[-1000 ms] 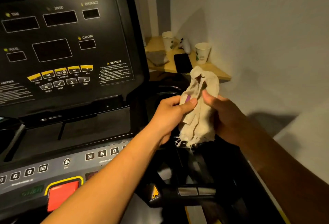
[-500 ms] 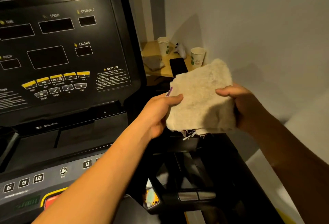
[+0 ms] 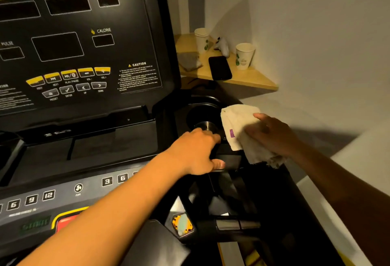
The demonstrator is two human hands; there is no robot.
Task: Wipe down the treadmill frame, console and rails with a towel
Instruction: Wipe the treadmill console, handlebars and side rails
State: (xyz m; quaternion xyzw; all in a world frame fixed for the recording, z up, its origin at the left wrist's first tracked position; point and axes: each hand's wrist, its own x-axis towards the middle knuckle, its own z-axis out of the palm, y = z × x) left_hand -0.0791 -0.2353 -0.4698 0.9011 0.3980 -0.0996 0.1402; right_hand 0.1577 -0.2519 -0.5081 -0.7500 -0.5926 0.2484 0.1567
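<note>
The black treadmill console [image 3: 88, 54] fills the left of the view, with dark displays and yellow buttons. To its right is a round cup holder [image 3: 203, 115] in the console's side tray. My right hand [image 3: 274, 136] presses a folded cream towel [image 3: 238, 126] with a small purple tag against the right rim of that tray. My left hand [image 3: 198, 151] rests on the black tray edge just left of the towel, fingers curled over the edge, holding no cloth. A black handrail [image 3: 230, 225] with silver sensor plates runs below.
A wooden corner shelf [image 3: 253, 77] on the white wall behind carries two paper cups [image 3: 243, 55], a black phone [image 3: 220, 67], a grey cloth [image 3: 188, 60] and a small white object. A red stop button [image 3: 67, 222] sits at the console's lower edge.
Both hands held the towel spread in the air. Now my left hand has let go and dropped to the tray edge, and my right hand has lowered the towel onto the tray rim.
</note>
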